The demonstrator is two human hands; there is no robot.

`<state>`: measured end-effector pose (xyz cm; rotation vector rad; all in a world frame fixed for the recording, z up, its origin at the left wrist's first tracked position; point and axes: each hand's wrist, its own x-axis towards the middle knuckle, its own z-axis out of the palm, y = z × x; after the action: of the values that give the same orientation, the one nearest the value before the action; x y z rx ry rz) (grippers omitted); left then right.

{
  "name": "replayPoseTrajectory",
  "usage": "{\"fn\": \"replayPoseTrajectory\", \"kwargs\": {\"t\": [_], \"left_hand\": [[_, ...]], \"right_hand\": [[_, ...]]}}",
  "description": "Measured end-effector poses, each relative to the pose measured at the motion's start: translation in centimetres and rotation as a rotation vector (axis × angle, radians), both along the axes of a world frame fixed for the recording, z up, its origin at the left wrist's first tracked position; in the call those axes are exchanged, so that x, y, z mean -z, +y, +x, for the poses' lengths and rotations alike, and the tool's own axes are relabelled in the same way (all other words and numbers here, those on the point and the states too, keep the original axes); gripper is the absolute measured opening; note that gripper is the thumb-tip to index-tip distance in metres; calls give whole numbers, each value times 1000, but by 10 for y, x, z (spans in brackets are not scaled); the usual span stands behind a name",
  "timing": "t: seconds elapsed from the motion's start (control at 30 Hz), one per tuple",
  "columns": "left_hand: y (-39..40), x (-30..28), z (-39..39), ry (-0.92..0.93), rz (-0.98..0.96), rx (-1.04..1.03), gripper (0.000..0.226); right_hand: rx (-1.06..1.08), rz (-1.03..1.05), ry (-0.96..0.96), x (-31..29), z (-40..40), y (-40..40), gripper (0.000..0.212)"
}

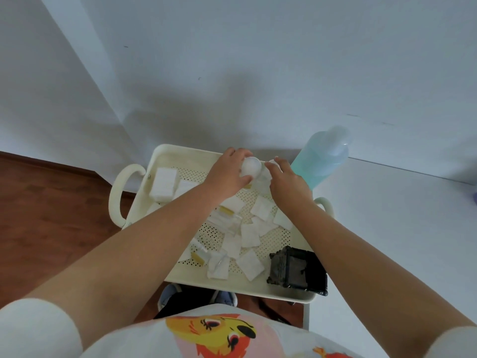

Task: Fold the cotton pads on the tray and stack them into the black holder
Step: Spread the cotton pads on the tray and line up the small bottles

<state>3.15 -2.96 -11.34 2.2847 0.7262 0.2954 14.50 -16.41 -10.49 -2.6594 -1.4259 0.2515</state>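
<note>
**Loose pads wait while both hands work at the tray's far edge**

The cream perforated tray [281,288] carries everything: a black holder [296,271] at its near right corner, a stack of white blocks [165,183] at the far left, small clear bottles [225,219] with yellow caps in the middle. A blue-green bottle [321,161] stands just beyond the tray's far right corner.

Scattered cotton pads [250,263] lie flat and unfolded across the near half, some overlapping, none seen in the holder.

The left hand [227,174] curls its fingers round a pale round object [250,166], likely a lid or jar. The right hand [286,184] reaches to something clear just beside it, fingers bent; whether it pinches anything I cannot tell.

The pads look featherlight, soft and limp. They would likely crease easily but slide on the tray, so pinching an edge or corner and pressing the fold down with a fingertip seems best.
</note>
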Motion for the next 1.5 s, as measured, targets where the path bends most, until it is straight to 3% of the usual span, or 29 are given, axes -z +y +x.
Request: {"fn": "replayPoseTrajectory", "kwargs": {"t": [0.07,0.17,0.27,0.4,0.5,0.6,0.87,1.03,1.13,1.4,1.5], "left_hand": [[4,-2,-15,-27,-88,-4,59],[9,-3,-56,-39,-136,-5,54],[13,-3,-106,83,-151,64,41],[12,-2,-154,380,-101,327,40],[8,7,-167,572,154,461,64],[3,20,-169,663,295,510,70],[2,28,-176,536,219,465,49],[2,3,-165,392,-280,259,51],[8,-14,-148,387,-394,220,52],[43,-42,-110,271,-218,106,51],[53,-41,-94,203,-148,47,52]], "right_hand": [[-7,72,24,-5,-9,-3,45],[-195,192,116,-11,-28,-4,35],[-399,69,295,-9,-50,6,31],[-371,-61,476,9,-72,31,53],[-278,-95,565,21,-82,46,77],[-269,-160,581,28,-90,52,91],[-183,-113,580,22,-97,43,101],[-161,-7,584,12,-84,36,93],[-178,22,543,2,-74,33,80],[-294,140,316,-30,-57,49,63],[-356,110,91,-35,-51,58,63]]}}
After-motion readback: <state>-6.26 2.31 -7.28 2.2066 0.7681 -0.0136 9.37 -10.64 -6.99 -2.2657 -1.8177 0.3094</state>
